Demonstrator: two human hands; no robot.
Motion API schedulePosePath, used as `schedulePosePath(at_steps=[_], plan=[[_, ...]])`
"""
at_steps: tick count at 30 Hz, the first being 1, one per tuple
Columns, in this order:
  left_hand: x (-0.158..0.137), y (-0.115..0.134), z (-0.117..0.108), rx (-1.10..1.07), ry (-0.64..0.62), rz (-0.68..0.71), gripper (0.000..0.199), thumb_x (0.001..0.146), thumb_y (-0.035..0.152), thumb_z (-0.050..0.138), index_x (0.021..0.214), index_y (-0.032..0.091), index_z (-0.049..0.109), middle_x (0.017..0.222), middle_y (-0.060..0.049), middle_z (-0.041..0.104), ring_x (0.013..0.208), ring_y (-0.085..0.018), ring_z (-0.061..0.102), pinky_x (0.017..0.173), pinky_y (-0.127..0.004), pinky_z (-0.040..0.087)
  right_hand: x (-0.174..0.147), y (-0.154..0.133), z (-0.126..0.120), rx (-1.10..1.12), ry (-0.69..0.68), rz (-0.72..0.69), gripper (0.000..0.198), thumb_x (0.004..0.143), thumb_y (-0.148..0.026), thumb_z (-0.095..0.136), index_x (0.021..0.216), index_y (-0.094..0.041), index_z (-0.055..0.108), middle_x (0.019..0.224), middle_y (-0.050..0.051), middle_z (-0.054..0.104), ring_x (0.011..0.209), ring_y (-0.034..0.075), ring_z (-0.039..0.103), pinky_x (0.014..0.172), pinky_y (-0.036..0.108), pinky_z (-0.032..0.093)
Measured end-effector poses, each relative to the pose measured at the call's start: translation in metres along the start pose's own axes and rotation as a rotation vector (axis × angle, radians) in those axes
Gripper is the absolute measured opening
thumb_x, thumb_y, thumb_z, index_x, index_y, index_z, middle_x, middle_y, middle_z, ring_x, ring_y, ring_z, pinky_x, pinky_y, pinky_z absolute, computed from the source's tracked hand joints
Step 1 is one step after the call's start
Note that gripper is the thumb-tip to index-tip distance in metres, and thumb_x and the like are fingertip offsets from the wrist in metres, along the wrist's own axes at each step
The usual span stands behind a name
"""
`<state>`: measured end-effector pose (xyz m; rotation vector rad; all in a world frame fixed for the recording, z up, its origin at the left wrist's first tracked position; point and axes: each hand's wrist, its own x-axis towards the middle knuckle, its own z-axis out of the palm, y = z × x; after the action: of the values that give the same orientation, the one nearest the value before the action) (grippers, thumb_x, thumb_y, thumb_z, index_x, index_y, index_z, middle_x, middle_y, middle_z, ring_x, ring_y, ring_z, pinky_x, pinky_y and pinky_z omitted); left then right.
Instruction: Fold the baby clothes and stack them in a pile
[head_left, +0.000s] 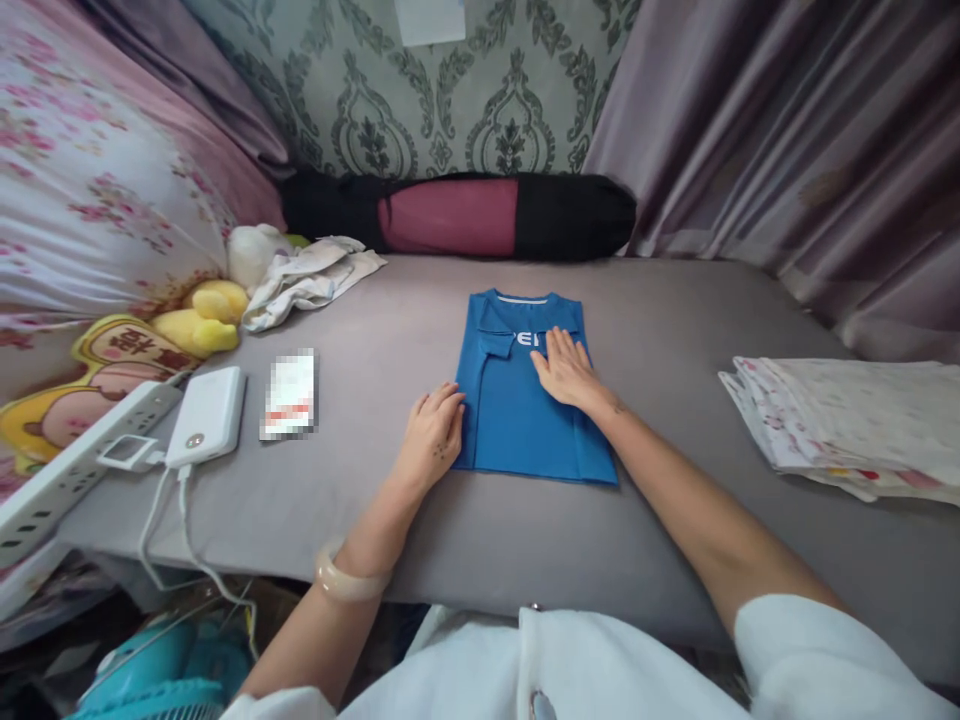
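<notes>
Nearest you, on your side of both hands' fingers, lies the hem (pixel 538 476) of the blue shirt (pixel 529 425), which spreads flat between and beneath them; your left hand (pixel 433 430) rests bent fingers at its left edge, though whether they pinch cloth I cannot tell; your right hand (pixel 568 372) lies flat, fingers extended and slightly parted, gripping nothing, partly over the white lettering (pixel 525 339); the sides look folded in, the length not yet folded across; beyond your fingertips the collar (pixel 523 298) points away, the long axis running near to far.
</notes>
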<state>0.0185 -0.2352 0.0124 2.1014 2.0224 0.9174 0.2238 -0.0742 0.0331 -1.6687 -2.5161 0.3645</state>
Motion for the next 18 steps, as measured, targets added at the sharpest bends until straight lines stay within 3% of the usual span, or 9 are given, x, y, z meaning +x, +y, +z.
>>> schedulePosePath(at_steps=[7,12,15,18], plan=[[0.001,0.004,-0.001,0.094,-0.177,0.061,0.035,0.098,0.029,0.036,0.124,0.019,0.057,0.140,-0.012,0.055,0.134,-0.025,0.046,0.111,-0.053,0.034,-0.006,0.003,0.021,-0.065,0.090,-0.010,0.072,0.098,-0.048,0.016,0.149,0.002,0.025,0.158,0.020,0.021,0.147,0.030,0.015,0.119,0.045,0.012],[0.000,0.009,-0.011,0.120,-0.133,0.069,0.031,0.098,0.031,0.039,0.117,0.018,0.060,0.132,-0.013,0.058,0.122,-0.026,0.055,0.103,-0.046,0.042,-0.012,0.010,0.010,0.085,0.125,-0.060,0.065,0.098,-0.042,0.020,0.147,-0.002,0.033,0.156,0.019,0.026,0.146,0.027,0.021,0.118,0.044,0.021],[-0.002,0.019,-0.024,0.131,-0.078,0.037,0.030,0.097,0.038,0.043,0.102,0.018,0.065,0.107,-0.011,0.066,0.098,-0.024,0.062,0.090,-0.039,0.047,-0.036,0.016,-0.006,0.172,0.247,-0.073,0.053,0.097,-0.036,0.027,0.136,-0.006,0.047,0.144,0.019,0.046,0.136,0.026,0.041,0.109,0.039,0.035],[-0.007,0.033,-0.032,0.132,-0.129,0.028,0.031,0.093,0.046,0.050,0.089,0.018,0.064,0.087,-0.007,0.066,0.083,-0.022,0.061,0.082,-0.037,0.046,-0.076,0.018,-0.019,0.177,0.223,-0.030,0.032,0.093,-0.035,0.043,0.114,-0.017,0.059,0.107,0.011,0.068,0.099,0.023,0.064,0.085,0.035,0.048]])
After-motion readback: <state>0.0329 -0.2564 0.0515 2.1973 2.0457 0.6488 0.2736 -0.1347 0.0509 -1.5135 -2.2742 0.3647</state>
